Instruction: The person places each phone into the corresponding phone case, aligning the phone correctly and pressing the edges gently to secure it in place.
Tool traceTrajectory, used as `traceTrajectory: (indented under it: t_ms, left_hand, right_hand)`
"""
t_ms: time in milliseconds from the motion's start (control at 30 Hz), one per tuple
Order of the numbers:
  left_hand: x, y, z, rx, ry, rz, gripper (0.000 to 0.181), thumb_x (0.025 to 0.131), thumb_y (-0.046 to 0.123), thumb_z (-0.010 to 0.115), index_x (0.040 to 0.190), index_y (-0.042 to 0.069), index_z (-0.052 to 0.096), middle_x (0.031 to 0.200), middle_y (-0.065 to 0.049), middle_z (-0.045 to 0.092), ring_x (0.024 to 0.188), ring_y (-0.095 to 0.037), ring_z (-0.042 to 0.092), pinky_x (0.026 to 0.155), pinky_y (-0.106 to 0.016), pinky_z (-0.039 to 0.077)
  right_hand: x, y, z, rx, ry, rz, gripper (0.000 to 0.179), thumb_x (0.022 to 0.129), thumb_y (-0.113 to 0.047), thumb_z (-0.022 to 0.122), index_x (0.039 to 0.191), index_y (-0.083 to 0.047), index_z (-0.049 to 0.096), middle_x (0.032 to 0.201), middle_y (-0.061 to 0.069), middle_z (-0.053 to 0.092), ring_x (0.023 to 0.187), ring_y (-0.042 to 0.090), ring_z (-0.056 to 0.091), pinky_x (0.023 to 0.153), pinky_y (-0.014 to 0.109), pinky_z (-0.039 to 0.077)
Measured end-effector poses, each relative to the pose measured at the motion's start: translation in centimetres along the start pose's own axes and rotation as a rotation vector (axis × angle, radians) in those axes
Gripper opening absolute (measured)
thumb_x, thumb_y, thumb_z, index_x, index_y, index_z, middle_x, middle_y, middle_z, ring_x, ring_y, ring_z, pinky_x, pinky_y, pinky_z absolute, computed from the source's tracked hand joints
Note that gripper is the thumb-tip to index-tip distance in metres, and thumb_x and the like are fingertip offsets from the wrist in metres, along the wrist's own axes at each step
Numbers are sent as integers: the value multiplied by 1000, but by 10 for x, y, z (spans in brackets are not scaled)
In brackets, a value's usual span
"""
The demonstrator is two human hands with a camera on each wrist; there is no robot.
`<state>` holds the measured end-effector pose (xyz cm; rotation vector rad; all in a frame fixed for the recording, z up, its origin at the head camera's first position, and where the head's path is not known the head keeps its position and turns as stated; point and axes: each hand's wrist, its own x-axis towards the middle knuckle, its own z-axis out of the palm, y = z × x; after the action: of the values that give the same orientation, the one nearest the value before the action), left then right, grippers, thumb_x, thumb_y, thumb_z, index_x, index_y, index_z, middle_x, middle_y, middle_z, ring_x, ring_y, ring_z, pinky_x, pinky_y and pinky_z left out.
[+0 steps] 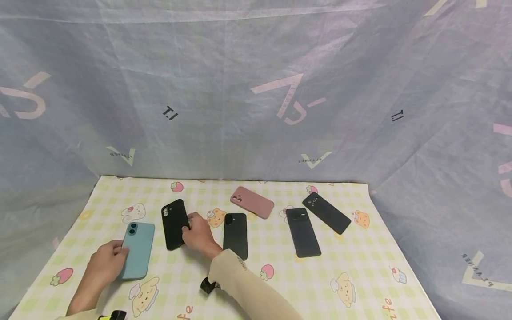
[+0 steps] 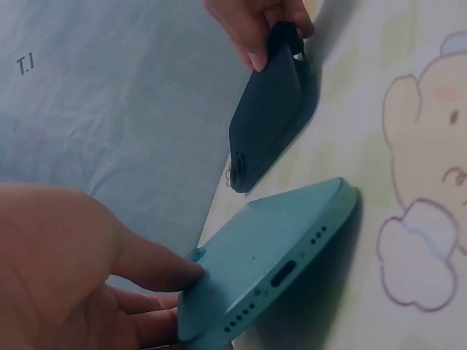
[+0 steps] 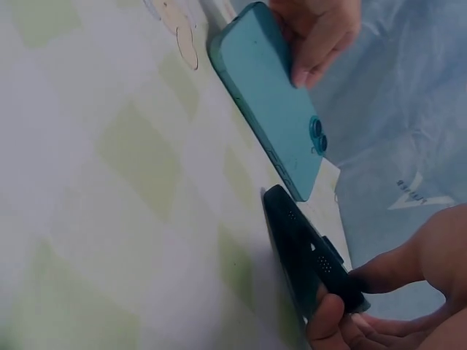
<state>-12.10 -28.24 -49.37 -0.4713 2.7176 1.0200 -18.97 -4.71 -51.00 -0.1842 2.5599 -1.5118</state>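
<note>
Your left hand (image 1: pixel 106 262): clamped on teal phone (image 1: pixel 140 251) by left edge, lower left of frame | your right hand (image 1: pixel 198 233): pinching black case (image 1: pixel 174 226) by right edge, left of centre; camera cutouts (image 1: pixel 165 212) upper left | checked cloth (image 1: pixel 158 251) strip between pieces | dark slab (image 1: pixel 235 233) near that hand

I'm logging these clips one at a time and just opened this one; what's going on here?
A person's left hand grips a teal, rounded-rectangular phone, while their right hand grips a black, rectangular phone case with camera cutouts. The phone and case are apart. To the right of that hand, on the green-and-white checked table covering, lie a pink, rectangular phone case and three dark, rectangular phones or cases.
</note>
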Motion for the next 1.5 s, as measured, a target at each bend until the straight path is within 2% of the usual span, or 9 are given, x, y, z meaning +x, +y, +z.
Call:
traceTrajectory:
  t_ms: [167,367,567,767,1200,1500]
  left_hand:
    - [-7,-6,0,-20,-35,-6,58,111,19,43,147,-26,38,144,-43,51,137,-62,44,110,-71,40]
    - [-11,-9,5,-65,-53,-51,57,110,19,46,146,-25,41,144,-42,52,136,-62,44,112,-71,36]
    - [-18,-8,11,-116,-67,-82,57,111,19,45,148,-23,41,150,-42,45,140,-61,40,116,-72,31]
    - [-21,-5,14,-158,-74,-69,56,112,18,44,149,-23,40,151,-42,44,142,-60,38,119,-71,29]
    - [-16,-1,20,-243,-71,-77,58,113,21,42,151,-23,36,152,-43,41,141,-57,39,120,-69,28]
    - [-10,5,23,-299,-84,-103,61,113,22,39,155,-21,30,159,-42,30,151,-56,25,125,-68,18]
  right_hand:
    - [-6,1,-1,71,1,25,30,103,-6,69,133,-3,66,97,6,79,91,13,74,85,29,59]
    - [-13,4,-6,99,9,31,31,102,-4,70,132,-3,67,91,1,75,83,9,70,78,27,56]
    - [-24,3,-14,145,-14,42,32,102,-5,71,134,-4,67,88,-2,66,73,8,60,68,27,51]
    - [-33,4,-20,230,-51,57,34,102,-4,71,135,-5,66,89,-1,63,72,9,57,62,25,47]
    - [-50,3,-19,393,-90,46,32,101,1,70,132,-3,63,87,2,68,72,8,61,61,23,45]
    - [-58,4,-19,482,-125,39,34,102,0,68,134,-4,59,88,1,65,74,8,61,64,23,46]
